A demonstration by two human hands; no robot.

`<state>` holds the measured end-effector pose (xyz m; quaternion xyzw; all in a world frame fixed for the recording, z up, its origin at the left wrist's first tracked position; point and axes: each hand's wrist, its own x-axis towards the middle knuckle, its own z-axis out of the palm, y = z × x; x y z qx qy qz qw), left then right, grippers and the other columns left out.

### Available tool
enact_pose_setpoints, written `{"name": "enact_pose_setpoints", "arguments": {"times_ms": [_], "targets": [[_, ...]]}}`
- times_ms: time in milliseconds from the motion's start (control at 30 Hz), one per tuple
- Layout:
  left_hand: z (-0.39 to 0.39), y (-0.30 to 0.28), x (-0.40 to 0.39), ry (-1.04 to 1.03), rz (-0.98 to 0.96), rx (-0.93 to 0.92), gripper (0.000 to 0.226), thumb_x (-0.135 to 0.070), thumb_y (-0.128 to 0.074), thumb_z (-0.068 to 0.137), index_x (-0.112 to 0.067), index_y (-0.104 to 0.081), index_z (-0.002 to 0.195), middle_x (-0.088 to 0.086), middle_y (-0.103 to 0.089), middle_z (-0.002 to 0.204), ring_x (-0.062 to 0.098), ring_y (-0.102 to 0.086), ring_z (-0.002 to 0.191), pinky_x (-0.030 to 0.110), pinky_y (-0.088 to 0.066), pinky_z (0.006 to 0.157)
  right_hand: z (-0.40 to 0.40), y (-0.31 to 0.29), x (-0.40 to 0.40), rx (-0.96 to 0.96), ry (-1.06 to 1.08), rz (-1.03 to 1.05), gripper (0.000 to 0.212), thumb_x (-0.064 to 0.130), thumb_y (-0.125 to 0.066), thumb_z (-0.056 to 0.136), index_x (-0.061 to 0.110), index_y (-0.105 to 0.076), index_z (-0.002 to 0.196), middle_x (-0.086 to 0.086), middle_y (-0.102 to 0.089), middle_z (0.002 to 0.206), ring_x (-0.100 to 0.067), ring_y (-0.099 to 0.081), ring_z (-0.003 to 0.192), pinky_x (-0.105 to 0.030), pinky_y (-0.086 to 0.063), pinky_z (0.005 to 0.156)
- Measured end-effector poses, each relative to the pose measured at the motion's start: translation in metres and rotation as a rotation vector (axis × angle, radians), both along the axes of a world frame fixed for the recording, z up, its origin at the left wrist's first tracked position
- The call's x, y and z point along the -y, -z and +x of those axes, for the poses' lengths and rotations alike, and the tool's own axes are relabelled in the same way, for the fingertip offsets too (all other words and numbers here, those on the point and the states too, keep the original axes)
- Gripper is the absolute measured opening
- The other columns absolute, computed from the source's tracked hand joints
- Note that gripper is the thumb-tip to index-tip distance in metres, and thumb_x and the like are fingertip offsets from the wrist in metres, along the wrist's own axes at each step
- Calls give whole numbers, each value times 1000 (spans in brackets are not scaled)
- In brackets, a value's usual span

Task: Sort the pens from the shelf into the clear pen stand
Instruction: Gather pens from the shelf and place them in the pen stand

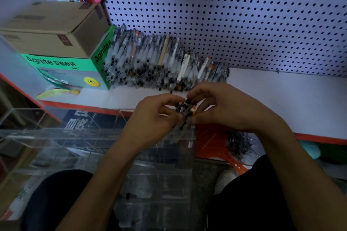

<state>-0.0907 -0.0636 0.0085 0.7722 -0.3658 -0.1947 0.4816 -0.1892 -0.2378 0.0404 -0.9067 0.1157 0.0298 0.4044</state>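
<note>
A big pile of pens [159, 62] leans against the pegboard on the white shelf [281, 97]. Below the shelf edge stands the clear pen stand [56, 137], a see-through box with compartments. Both hands meet over its right end. My left hand [150, 118] and my right hand [225, 107] together grip a small bundle of pens [185, 112], fingers curled round it from either side. The bundle's lower part is hidden by my fingers.
A green box [65, 69] with a brown carton [52, 28] on top stands on the shelf to the left of the pile. An orange perforated item [216, 148] lies under the shelf at right. My knees are at the bottom.
</note>
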Motion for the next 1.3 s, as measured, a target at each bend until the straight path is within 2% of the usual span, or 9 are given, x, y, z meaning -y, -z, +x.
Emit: {"name": "enact_pose_setpoints", "arguments": {"times_ms": [167,367,567,633,733,833,1000,1100,1300], "targets": [[2,8,-4,-14,12,25,49,4,-64,86,-32,-58,118,-16,-65,114,1,-68,85,15,-55,77,-2,1,11,-56,-41,-57,45,23,-78,82,32,-56,121,13,-62,117,0,-65,88,-24,-56,82],[11,5,-8,-76,-11,142,41,5,-62,88,-29,-66,111,-12,-70,103,3,-67,87,13,-54,72,-6,1,26,-29,10,37,37,6,-65,92,29,-57,120,8,-64,116,-6,-65,93,-28,-55,84],[26,-29,12,-3,-1,218,29,-6,-63,93,-30,-67,108,-19,-69,102,-3,-65,91,8,-49,77,-5,3,41,118,202,17,20,21,-67,93,31,-63,110,11,-67,104,-3,-64,92,-24,-51,84],[35,-39,28,33,47,236,23,-11,-63,94,-30,-67,107,-16,-69,100,-3,-65,91,9,-50,80,-1,7,45,162,296,8,16,23,-64,95,28,-64,110,8,-67,102,-6,-64,90,-26,-50,81],[49,-45,59,68,176,368,20,-18,-60,96,-23,-67,113,-10,-65,99,0,-61,87,15,-48,81,6,13,53,210,424,18,11,24,-64,95,23,-65,106,4,-67,95,-11,-64,86,-29,-52,79],[61,-42,93,107,297,533,25,-19,-60,96,-16,-66,119,-2,-65,108,3,-53,85,16,-42,84,13,23,62,206,491,-33,10,22,-64,95,20,-66,105,2,-65,94,-14,-62,86,-23,-46,75],[69,-29,143,216,541,766,39,-24,-64,92,-17,-59,130,9,-57,126,18,-54,100,28,-44,84,21,39,77,133,541,-75,13,16,-63,93,15,-69,105,2,-61,94,-13,-56,82,-22,-45,77],[71,-22,156,271,718,824,50,-28,-69,88,-19,-55,135,10,-45,132,27,-50,117,35,-47,96,21,47,85,63,549,-107,15,17,-63,93,16,-68,107,0,-62,97,-15,-52,82,-24,-46,80],[72,-18,159,266,702,824,44,-25,-70,88,-13,-60,128,12,-44,131,29,-49,116,35,-44,98,17,54,96,-19,569,-100,24,18,-66,91,15,-64,115,-7,-64,110,-17,-51,79,-25,-45,73]]}}
